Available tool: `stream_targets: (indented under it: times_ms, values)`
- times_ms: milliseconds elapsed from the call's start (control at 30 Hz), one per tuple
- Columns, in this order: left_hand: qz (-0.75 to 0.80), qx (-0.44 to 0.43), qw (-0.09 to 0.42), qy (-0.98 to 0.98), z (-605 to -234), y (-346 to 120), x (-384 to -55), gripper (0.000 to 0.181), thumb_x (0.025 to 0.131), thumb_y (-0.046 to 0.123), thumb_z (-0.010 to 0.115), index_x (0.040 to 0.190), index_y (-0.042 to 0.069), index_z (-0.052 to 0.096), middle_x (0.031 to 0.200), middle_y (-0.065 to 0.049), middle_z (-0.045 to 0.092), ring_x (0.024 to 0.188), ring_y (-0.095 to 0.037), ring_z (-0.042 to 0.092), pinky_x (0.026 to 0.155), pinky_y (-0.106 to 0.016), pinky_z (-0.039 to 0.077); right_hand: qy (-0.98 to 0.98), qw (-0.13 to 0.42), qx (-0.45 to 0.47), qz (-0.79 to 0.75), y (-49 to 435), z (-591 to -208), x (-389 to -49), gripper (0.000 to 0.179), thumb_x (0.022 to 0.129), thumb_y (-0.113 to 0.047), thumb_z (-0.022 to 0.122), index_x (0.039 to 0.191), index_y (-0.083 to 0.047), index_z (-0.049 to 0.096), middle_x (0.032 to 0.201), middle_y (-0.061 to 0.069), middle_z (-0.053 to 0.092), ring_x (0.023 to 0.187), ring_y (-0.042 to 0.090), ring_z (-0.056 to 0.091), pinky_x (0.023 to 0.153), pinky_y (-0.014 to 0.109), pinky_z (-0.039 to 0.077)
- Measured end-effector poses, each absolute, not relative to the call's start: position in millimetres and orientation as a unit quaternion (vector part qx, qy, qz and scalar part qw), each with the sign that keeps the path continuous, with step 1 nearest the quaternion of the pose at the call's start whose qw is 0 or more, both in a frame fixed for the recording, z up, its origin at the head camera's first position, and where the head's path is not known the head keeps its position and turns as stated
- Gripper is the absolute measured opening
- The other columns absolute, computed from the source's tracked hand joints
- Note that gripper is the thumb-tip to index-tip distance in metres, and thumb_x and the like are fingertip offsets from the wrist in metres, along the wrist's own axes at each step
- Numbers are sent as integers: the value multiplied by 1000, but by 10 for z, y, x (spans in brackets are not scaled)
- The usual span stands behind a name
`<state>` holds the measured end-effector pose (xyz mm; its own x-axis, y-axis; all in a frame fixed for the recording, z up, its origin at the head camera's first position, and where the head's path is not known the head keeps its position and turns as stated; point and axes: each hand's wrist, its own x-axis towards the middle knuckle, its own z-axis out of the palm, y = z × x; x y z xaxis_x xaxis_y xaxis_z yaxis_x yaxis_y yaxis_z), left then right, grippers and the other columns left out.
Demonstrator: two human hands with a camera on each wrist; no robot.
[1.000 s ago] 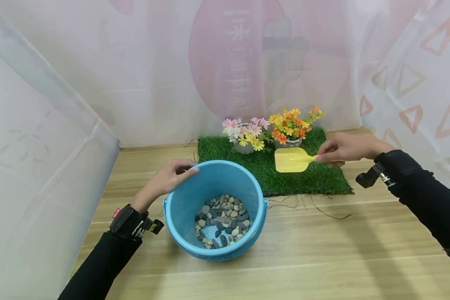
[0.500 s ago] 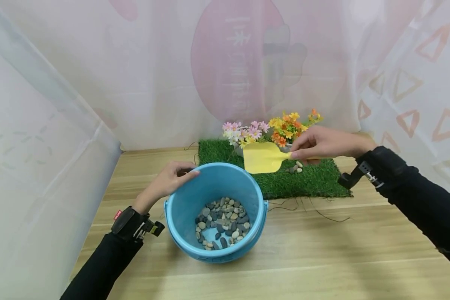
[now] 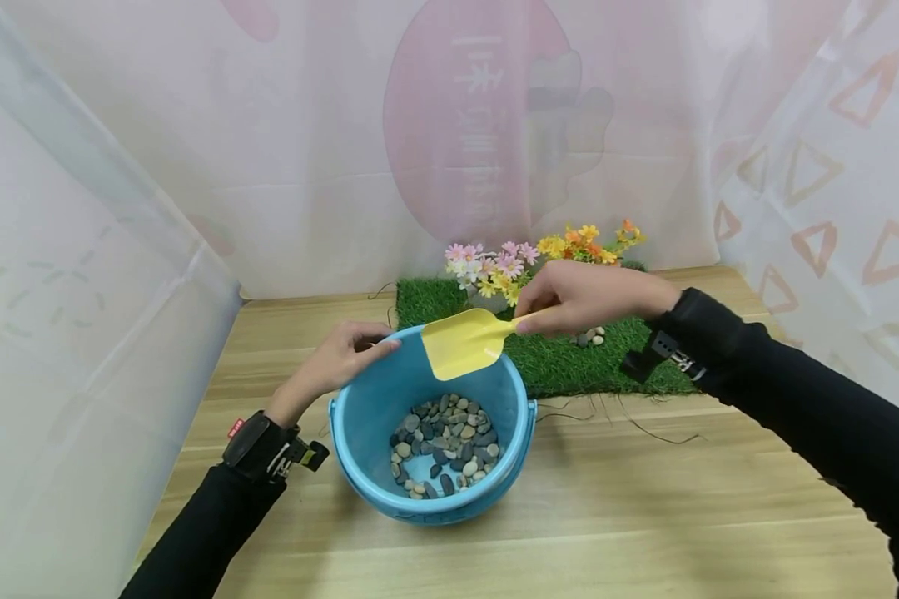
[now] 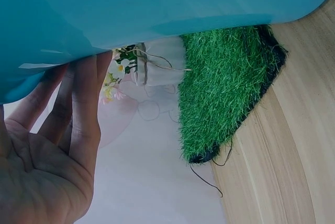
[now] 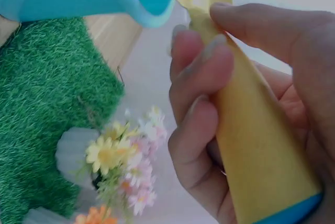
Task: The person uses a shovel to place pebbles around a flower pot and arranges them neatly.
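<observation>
A blue bucket (image 3: 520,466) with a layer of grey and tan pebbles (image 3: 449,445) on its bottom stands on the wooden table. My left hand (image 3: 345,353) holds its far-left rim, thumb over the edge and fingers against the outside, as the left wrist view shows. With my right hand (image 3: 584,295) I grip a yellow toy shovel (image 3: 464,341) by its handle (image 5: 256,130), fingers curled round it. The shovel's blade, bare of pebbles, overlaps the bucket's far rim and opening in the head view, tilted down toward the left.
Behind the bucket lies a green artificial grass mat (image 3: 569,374). A few pebbles (image 3: 589,337) rest on it, partly behind my right hand. Pots of pink-and-yellow flowers (image 3: 494,264) and orange flowers (image 3: 588,241) stand at its back, before a white printed curtain (image 3: 307,166).
My right hand has carried the shovel leftward from above the mat to the bucket's opening, tipping the blade down. Pebbles on the mat have come into view. My left hand keeps its place.
</observation>
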<state>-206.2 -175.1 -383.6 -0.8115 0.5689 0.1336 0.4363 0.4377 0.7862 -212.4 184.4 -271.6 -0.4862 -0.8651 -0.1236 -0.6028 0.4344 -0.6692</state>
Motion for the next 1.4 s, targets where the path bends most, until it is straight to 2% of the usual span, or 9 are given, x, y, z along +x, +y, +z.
stream_targets:
  times_ms: [200,367,533,667,733,900,1033,1200,1400]
  values:
    - [432,299,72,848,-3830,-1739,-2076,20,94,30,55,101,15,67,90,-1,65,76,-12,64,66,-31,54,808,191,-506,-234,1558,-2715,-2129,14,94,-27,56,85,-24,66,60,-6,51,46,8,42,45,26,38]
    - [427,299,67,851,-3852,-1741,-2078,20,93,33,55,100,19,67,89,1,64,77,-12,63,66,-32,54,810,193,-514,-209,1331,-2746,-2129,18,93,-25,58,79,-17,67,56,-7,42,45,7,33,45,25,30]
    - [427,301,66,850,-3853,-1742,-2087,21,94,34,55,100,18,67,90,2,64,77,-11,63,67,-32,54,834,185,-499,-146,1119,-2800,-2112,17,91,-28,60,78,-19,67,59,-6,48,47,8,36,47,24,31]
    - [434,303,71,845,-3841,-1737,-2088,20,94,32,55,100,18,67,89,2,64,77,-12,63,66,-32,54,856,161,-484,-78,956,-2819,-2056,12,89,-30,62,83,-21,68,69,-8,56,52,7,44,50,23,38]
    - [436,301,75,845,-3835,-1735,-2090,20,94,32,54,100,18,67,90,2,65,77,-12,63,67,-32,54,863,152,-479,-55,876,-2831,-2030,12,88,-29,63,80,-21,66,68,-9,55,52,7,46,51,23,39]
    - [438,304,80,842,-3827,-1742,-2103,21,95,31,54,103,16,67,93,1,65,79,-12,63,68,-33,54,878,139,-459,-3,670,-2888,-1982,28,88,-29,62,67,-18,47,57,-5,32,48,10,30,47,24,27]
    - [440,309,79,840,-3823,-1743,-2109,22,94,30,54,105,16,67,94,1,65,79,-12,64,67,-33,54,879,143,-452,44,544,-2962,-1957,32,88,-31,61,68,-18,41,61,-3,27,51,10,24,47,25,24]
    - [440,309,80,839,-3837,-1746,-2111,21,94,29,54,106,16,67,94,1,65,79,-12,64,67,-32,54,874,163,-452,76,453,-3024,-1951,23,89,-32,61,76,-18,49,63,-3,39,53,11,36,48,25,31]
    - [435,307,80,843,-3804,-1729,-2088,19,95,19,53,106,11,66,96,-4,65,81,-14,63,69,-32,54,873,175,-446,92,364,-3029,-1953,18,89,-31,61,85,-16,54,66,-1,42,55,12,39,49,25,32]
